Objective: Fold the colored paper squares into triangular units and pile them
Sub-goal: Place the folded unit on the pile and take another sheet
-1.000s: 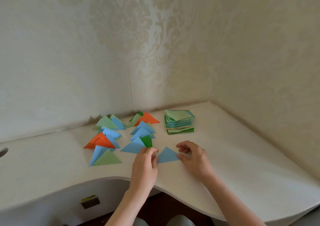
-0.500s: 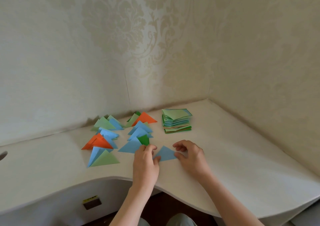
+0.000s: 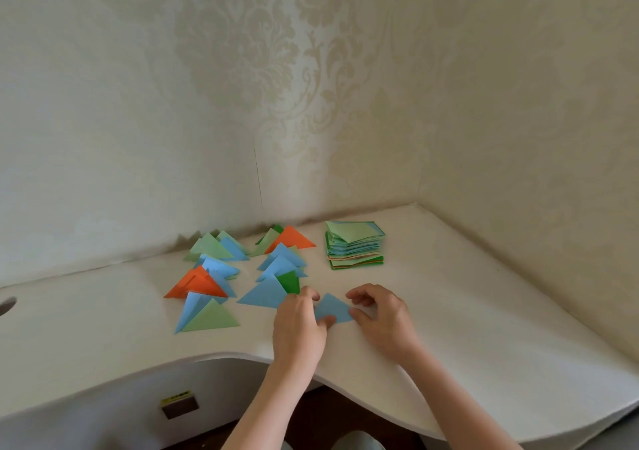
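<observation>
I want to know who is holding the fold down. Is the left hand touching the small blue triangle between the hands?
Touching. The head view shows the left hand with its thumb lying on the blue triangle at its near left corner.

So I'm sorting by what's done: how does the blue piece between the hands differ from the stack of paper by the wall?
The blue piece is a single folded triangle; the stack is many flat, unfolded squares. The blue piece is one colour; the stack mixes green, blue and orange. The left hand and right hand pinch the blue piece; the stack lies untouched. Both rest on the white desk.
</observation>
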Available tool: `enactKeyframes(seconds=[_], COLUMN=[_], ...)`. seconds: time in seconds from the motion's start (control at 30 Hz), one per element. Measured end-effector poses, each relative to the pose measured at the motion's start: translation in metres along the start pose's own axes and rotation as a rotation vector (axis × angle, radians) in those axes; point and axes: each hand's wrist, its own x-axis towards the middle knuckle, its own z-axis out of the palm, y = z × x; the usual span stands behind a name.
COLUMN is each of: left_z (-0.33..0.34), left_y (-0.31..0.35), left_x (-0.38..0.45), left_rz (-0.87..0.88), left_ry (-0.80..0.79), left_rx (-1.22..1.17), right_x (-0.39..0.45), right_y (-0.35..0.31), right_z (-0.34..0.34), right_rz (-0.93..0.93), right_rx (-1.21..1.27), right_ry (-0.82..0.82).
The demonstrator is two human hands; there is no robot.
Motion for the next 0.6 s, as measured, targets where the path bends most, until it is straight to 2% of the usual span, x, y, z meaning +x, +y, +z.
enactKeyframes(seconds=[0.13, 0.23, 0.33, 0.4, 0.6], left_z=[-0.004, -0.013, -0.034, -0.047, -0.050], left_y=[-0.006, -0.019, -0.042, -0.059, -0.080], left_x=[0.000, 0.002, 0.012, 0.019, 0.031], left_rz=[0.012, 0.094, 0.111, 0.110, 0.104], left_ry=[0.005, 0.075, 0.190, 0.259, 0.183], left_rx=[-0.085, -0.094, -0.111, -0.091, -0.064], right_x=[0.011, 0.030, 0.058, 0.078, 0.123], right_y=[-0.005, -0.009, -0.013, -0.014, -0.010], right_z=[-0.004, -0.007, -0.014, -0.017, -0.001], right_rz=[0.019, 0.014, -0.064, -0.105, -0.101], right_rx=[-0.042, -0.008, -0.105, -0.191, -0.455], right_ry=[-0.075, 0.051, 0.199, 0.238, 0.082])
